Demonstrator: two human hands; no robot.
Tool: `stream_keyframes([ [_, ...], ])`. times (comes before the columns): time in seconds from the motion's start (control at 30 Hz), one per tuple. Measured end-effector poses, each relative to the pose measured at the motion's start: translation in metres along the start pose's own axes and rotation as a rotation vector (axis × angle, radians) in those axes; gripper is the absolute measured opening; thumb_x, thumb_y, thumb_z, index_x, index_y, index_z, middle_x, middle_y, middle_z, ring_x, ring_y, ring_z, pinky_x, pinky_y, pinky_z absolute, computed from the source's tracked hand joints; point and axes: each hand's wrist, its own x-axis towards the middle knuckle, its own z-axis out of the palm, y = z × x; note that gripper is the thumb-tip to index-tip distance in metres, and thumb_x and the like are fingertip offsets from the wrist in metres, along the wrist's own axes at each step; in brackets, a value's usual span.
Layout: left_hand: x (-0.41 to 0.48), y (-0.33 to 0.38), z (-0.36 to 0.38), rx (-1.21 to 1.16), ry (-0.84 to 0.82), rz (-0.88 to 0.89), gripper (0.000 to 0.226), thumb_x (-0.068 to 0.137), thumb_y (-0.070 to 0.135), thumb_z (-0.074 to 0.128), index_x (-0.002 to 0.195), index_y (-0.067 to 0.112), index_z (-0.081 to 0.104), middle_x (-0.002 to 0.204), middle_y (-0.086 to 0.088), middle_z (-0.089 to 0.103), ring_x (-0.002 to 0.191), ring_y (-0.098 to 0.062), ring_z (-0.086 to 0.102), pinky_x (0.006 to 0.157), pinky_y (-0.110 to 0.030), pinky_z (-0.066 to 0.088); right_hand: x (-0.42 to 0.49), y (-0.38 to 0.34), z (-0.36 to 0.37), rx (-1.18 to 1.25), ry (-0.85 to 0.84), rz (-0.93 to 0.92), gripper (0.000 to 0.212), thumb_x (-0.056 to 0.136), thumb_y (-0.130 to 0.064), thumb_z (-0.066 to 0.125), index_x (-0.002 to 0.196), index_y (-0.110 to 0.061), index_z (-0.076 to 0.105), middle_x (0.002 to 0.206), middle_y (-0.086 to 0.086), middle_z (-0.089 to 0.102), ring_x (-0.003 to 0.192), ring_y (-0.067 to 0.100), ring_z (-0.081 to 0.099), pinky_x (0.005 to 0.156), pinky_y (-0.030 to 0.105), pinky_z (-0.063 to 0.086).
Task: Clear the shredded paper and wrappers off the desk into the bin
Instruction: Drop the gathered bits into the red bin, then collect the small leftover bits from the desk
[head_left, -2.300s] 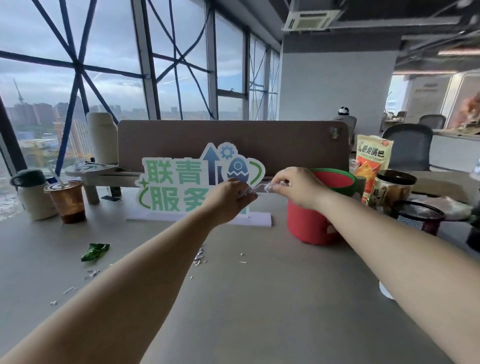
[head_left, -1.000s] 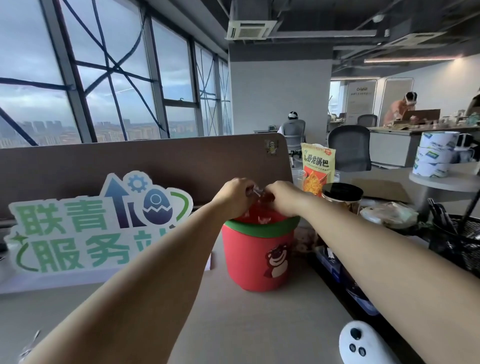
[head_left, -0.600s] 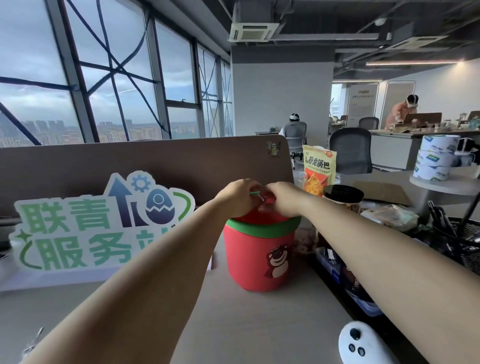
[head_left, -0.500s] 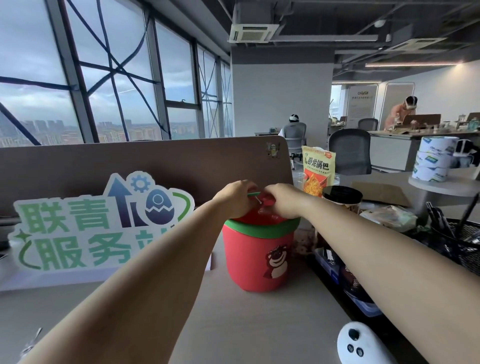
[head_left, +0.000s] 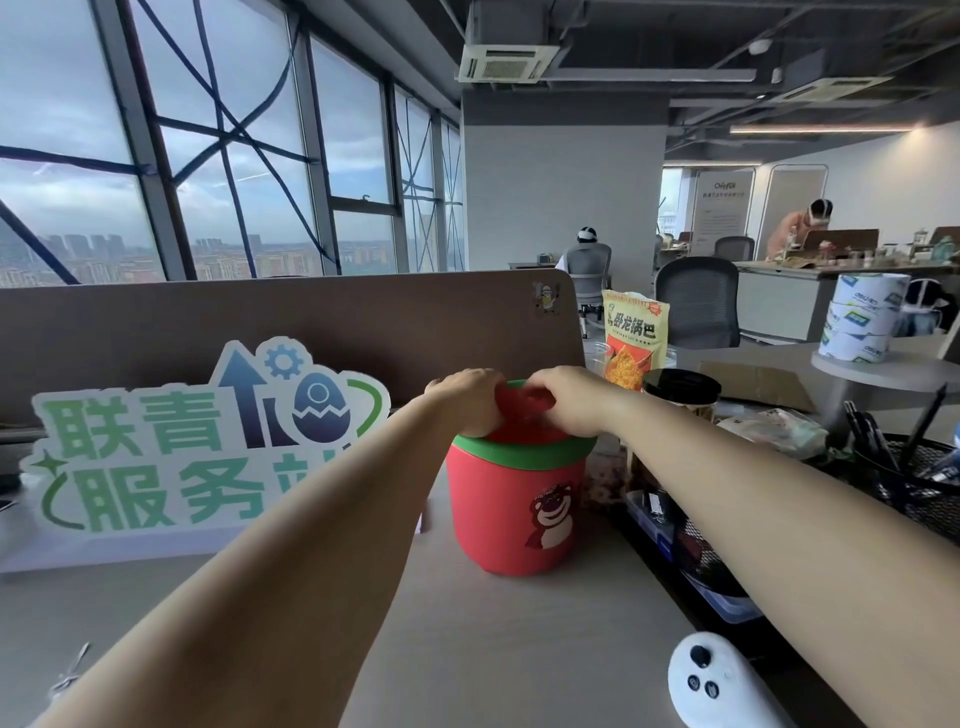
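At the far left edge of the grey desk (head_left: 519, 649) a few shreds of paper (head_left: 70, 675) lie loose, and behind them a green and white cut-out sign (head_left: 202, 441) leans against the brown partition (head_left: 363, 322). In the middle, both bare arms reach forward to a small red bin (head_left: 514, 509) with a green rim and a bear picture: the left hand (head_left: 467, 397) and right hand (head_left: 566, 400) meet over its open mouth, fingers curled downward into it, and I cannot tell whether they grip anything. To the right stand an orange snack bag (head_left: 634, 332), a black-lidded jar (head_left: 680, 392), a mesh pen holder (head_left: 914, 478) and, nearest the viewer, a white controller (head_left: 717, 686)
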Motion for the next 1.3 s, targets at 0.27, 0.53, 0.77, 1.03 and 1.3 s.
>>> stream_keyframes([
  [0.27, -0.030, -0.004, -0.024, 0.002, -0.015, 0.009, 0.034, 0.078, 0.035, 0.050, 0.111, 0.031, 0.058, 0.111, 0.002, 0.061, 0.104, -0.025, 0.057, 0.077, -0.032, 0.043, -0.016, -0.019, -0.014, -0.033, 0.004, -0.013, 0.040, 0.082, -0.034, 0.066, 0.119, -0.022, 0.058, 0.119, 0.002, 0.060, 0.106, 0.021, 0.056, 0.093, 0.038, 0.048],
  [0.53, -0.110, -0.029, -0.065, -0.006, 0.094, -0.002, 0.028, 0.081, 0.036, 0.048, 0.101, 0.022, 0.060, 0.110, -0.002, 0.065, 0.092, -0.024, 0.060, 0.082, -0.042, 0.055, -0.054, -0.079, -0.025, -0.040, 0.071, -0.102, 0.045, 0.083, -0.035, 0.066, 0.124, -0.020, 0.055, 0.126, 0.000, 0.058, 0.114, 0.018, 0.054, 0.091, 0.027, 0.042],
  [0.77, -0.224, -0.096, -0.045, -0.198, 0.156, -0.177, 0.047, 0.088, 0.026, 0.060, 0.133, 0.020, 0.048, 0.136, -0.007, 0.053, 0.115, -0.028, 0.055, 0.095, -0.035, 0.048, -0.088, -0.150, 0.037, 0.062, 0.051, -0.236, 0.038, 0.084, -0.030, 0.065, 0.118, -0.014, 0.060, 0.119, 0.003, 0.063, 0.108, 0.018, 0.058, 0.091, 0.027, 0.044],
  [1.03, -0.360, -0.171, 0.033, -0.150, 0.123, -0.461, 0.060, 0.089, 0.048, 0.052, 0.141, 0.024, 0.035, 0.150, -0.003, 0.036, 0.132, -0.025, 0.041, 0.106, -0.036, 0.036, -0.131, -0.190, 0.177, 0.264, -0.118, -0.256, 0.047, 0.087, -0.030, 0.062, 0.128, -0.013, 0.051, 0.136, 0.005, 0.054, 0.125, 0.017, 0.050, 0.102, 0.023, 0.035],
  [1.3, -0.439, -0.213, 0.098, -0.015, 0.158, -0.786, 0.099, 0.072, 0.083, 0.037, 0.149, 0.035, -0.003, 0.158, -0.002, -0.016, 0.146, -0.024, -0.015, 0.118, -0.042, -0.010, -0.133, -0.173, 0.242, -0.038, -0.123, -0.151, 0.100, 0.070, -0.075, 0.052, 0.148, -0.023, 0.016, 0.159, 0.001, 0.008, 0.147, 0.025, 0.005, 0.120, 0.036, 0.007],
])
